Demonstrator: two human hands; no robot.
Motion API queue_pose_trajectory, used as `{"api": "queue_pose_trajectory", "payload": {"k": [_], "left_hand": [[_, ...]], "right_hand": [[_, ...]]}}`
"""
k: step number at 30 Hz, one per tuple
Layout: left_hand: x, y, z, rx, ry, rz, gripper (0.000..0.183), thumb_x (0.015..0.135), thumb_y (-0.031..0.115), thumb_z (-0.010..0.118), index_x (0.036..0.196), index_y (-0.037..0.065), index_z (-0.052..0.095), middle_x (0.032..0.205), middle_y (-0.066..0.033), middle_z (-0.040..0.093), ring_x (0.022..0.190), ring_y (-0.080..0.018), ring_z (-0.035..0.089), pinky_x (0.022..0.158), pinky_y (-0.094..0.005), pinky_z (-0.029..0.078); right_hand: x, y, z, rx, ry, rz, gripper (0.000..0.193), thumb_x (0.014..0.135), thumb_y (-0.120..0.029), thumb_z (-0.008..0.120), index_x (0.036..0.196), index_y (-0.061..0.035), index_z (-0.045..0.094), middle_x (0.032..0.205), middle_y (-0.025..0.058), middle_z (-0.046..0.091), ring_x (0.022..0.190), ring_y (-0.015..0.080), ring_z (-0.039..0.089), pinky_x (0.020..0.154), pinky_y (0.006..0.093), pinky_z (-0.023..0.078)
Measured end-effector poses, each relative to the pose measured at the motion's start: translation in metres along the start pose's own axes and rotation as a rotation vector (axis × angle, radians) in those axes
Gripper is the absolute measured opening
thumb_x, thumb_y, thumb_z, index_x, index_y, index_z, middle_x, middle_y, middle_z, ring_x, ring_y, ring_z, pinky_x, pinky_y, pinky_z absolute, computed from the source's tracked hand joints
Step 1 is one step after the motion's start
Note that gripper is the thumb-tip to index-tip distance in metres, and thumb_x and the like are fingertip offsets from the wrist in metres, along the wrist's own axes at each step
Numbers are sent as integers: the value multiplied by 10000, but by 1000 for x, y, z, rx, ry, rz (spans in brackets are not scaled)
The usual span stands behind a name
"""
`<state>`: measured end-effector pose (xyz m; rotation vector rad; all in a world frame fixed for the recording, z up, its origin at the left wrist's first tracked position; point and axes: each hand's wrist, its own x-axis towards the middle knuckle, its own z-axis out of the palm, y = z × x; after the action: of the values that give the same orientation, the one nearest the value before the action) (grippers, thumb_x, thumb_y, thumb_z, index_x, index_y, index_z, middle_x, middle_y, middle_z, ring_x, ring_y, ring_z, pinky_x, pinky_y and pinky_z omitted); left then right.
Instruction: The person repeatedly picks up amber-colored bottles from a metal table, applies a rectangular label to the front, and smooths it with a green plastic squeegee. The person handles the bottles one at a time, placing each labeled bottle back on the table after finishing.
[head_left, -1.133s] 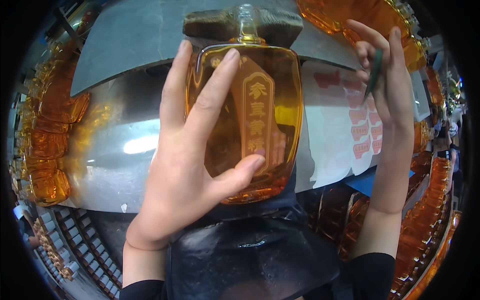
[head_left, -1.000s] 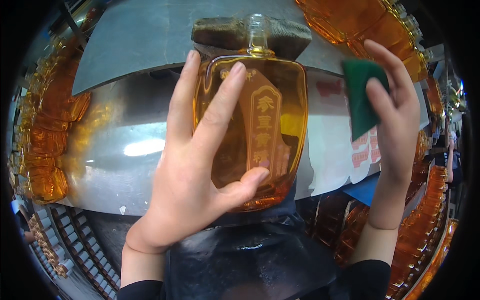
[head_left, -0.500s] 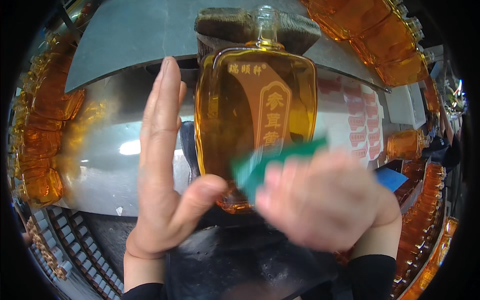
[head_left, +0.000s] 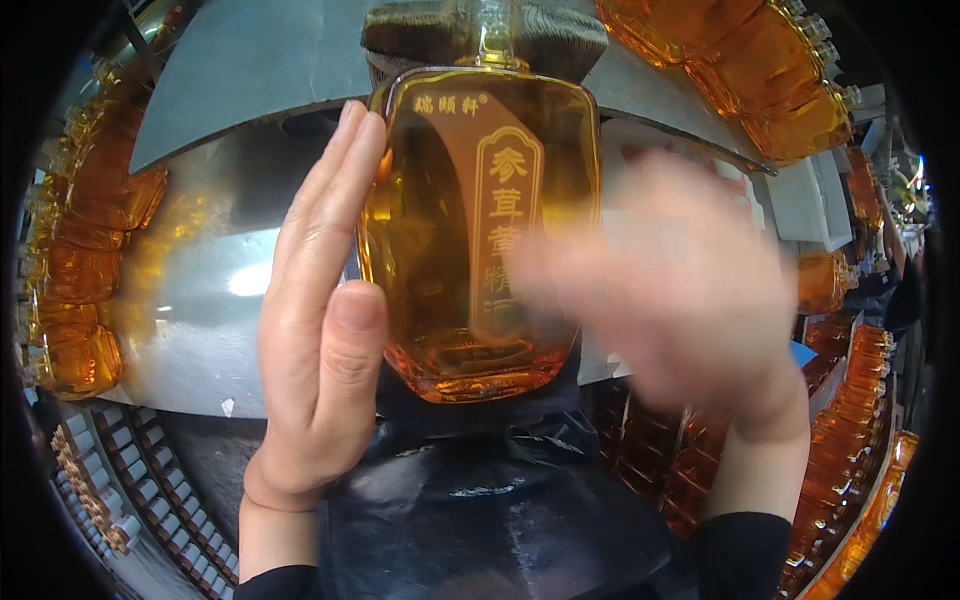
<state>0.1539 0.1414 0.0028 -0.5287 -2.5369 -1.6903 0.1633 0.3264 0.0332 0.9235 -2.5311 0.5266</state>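
A flat, square-shouldered glass bottle (head_left: 480, 230) full of amber liquid stands upright in front of me, with raised gold characters on its face and a clear stopper on top. My left hand (head_left: 315, 340) holds it along its left side, fingers straight up the edge and thumb on the lower front corner. My right hand (head_left: 690, 300) is a blur at the bottle's right side, overlapping its edge. Whether it holds anything is hidden by the blur.
A shiny metal worktop (head_left: 200, 280) lies behind the bottle, under a grey panel (head_left: 260, 70). Several amber bottles stand in rows at the left (head_left: 80, 260), top right (head_left: 740, 70) and lower right (head_left: 850, 420). A black apron (head_left: 490, 500) covers my front.
The bottle has come closer and higher. My left fingers slid off its front to its left edge. My right hand swept a green pad down across the bottle; the pad is out of sight now.
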Motion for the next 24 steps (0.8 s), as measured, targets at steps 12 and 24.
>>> {"api": "queue_pose_trajectory", "payload": {"k": [12,24], "left_hand": [[11,-56,-28,-169,152,-13,779,996,625,272,1435,15,477,1472,-214,465,1397,-370,412,1148,-533,325],[30,-46,-10,-843,-125,-212,549,1045,465,431,1305,-13,503,1274,-117,579,1193,-187,554,1026,-339,435]], "right_hand": [[5,-14,17,430,-286,-196,210,840,-132,624,1010,-40,705,961,126,685,741,150,631,573,253,471],[-6,2,-37,302,-144,264,445,789,-132,745,1190,8,613,794,60,620,721,155,608,686,259,503]]}}
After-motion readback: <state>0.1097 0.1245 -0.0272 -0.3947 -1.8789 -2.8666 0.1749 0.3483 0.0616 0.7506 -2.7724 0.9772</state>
